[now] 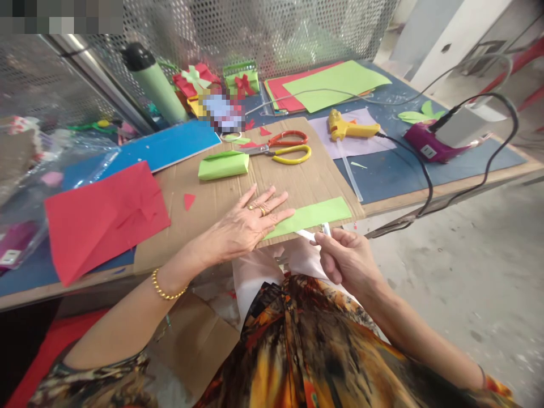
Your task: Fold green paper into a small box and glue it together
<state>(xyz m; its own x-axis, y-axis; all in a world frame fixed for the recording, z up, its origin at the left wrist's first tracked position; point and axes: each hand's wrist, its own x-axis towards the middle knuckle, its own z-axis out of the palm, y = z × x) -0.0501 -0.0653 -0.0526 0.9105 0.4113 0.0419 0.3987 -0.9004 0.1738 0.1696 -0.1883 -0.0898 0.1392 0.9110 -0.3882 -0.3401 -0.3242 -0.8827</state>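
My left hand (250, 224) lies spread on the cardboard (212, 209), its fingertips on the left end of a light green paper strip (314, 216). Just below the strip's right part, my right hand (346, 252) pinches a small white strip (306, 234) between thumb and fingers at the cardboard's front edge. A rolled green paper piece (224, 165) rests above my left hand. Beside it are scissors (293, 154) with one red and one yellow handle. A small red scrap (189, 201) lies left of my left hand.
Red paper (106, 218) and a blue board (161, 148) lie left. A yellow glue gun (352, 127) sits at the right on pale paper, its black cord running to a purple power strip (427, 144). A green bottle (159, 90) stands behind.
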